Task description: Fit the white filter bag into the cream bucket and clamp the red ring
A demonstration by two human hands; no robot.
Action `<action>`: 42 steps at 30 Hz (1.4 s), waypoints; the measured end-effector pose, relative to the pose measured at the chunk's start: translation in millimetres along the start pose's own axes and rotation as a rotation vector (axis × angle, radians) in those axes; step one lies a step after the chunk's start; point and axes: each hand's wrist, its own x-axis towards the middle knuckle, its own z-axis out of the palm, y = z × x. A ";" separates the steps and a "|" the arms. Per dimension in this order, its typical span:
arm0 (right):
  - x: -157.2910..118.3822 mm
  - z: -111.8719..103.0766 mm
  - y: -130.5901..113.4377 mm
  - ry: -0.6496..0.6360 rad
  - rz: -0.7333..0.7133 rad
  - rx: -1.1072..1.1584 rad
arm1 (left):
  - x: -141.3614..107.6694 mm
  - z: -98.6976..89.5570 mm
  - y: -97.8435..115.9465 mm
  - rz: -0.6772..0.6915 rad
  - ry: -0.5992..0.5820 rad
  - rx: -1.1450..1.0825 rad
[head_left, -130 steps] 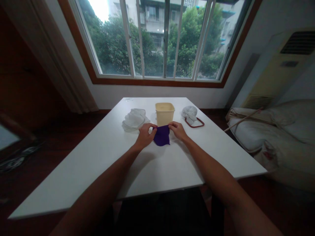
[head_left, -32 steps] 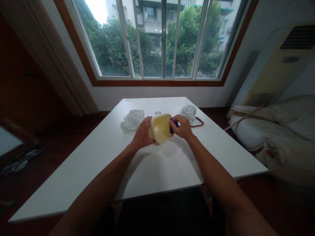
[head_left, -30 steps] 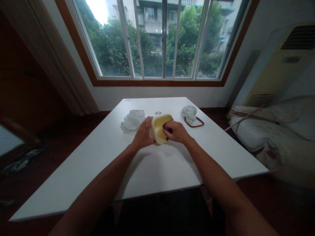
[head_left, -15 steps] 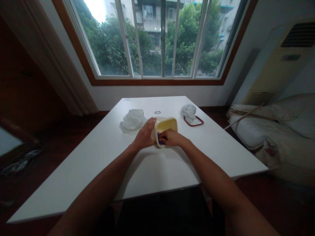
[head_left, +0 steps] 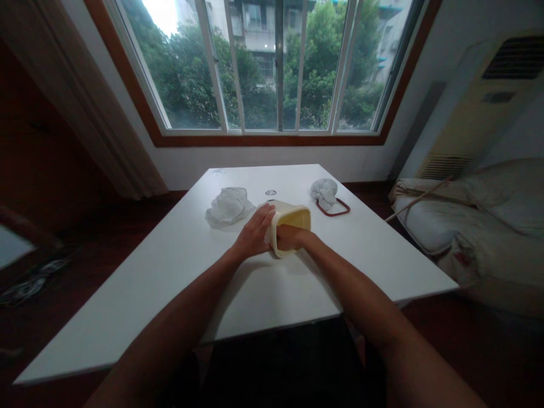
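A cream plastic bin (head_left: 293,212) lies on its side on the white table (head_left: 272,294), its mouth turned towards me. My left hand (head_left: 256,231) grips the bin's left side, with the fingers pressed on the outer wall. Deep in the mouth is my right hand (head_left: 289,237); the bin's rim and wall hide its fingers. Whatever they hold cannot be seen now.
A crumpled translucent plastic bag (head_left: 229,206) lies left of the bin. To the right is another bundled white bag (head_left: 323,192), touching a dark red rectangular frame (head_left: 334,207). A small ring-shaped item (head_left: 271,192) lies behind the bin. Large sacks (head_left: 442,221) stand beyond the table's right edge.
My right hand has gone deeper into the bin, and the purple cloth-like thing in its fingers is now out of sight. The bin and my left hand have shifted slightly right.
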 end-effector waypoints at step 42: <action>-3.0 -0.3 0.4 -0.156 0.163 -0.193 | 1.2 7.1 -1.3 -0.010 0.043 0.062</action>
